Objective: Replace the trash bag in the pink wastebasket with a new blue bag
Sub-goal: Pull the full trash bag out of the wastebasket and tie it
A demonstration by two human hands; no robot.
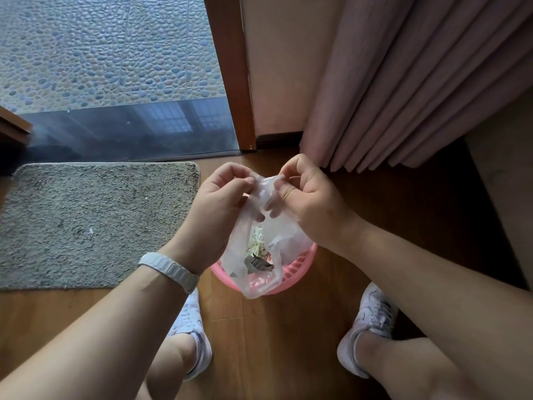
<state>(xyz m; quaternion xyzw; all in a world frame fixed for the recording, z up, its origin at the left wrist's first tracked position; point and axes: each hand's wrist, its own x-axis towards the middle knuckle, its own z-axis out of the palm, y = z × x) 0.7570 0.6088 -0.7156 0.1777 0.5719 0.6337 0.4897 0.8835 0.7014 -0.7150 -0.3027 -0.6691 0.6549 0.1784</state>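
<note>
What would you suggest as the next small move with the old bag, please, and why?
Probably knot the gathered top, so nothing spills on lifting. The left hand and right hand both pinch the mouth of the clear bag together above the pink wastebasket, while its lower part, with trash inside, sits in the basket.

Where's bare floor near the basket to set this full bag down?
Bare wood floor shows between the shoes, nearer you than the pink wastebasket, and right of it below the curtain. Crowded above the basket: left hand and right hand pinch the clear bag.
</note>
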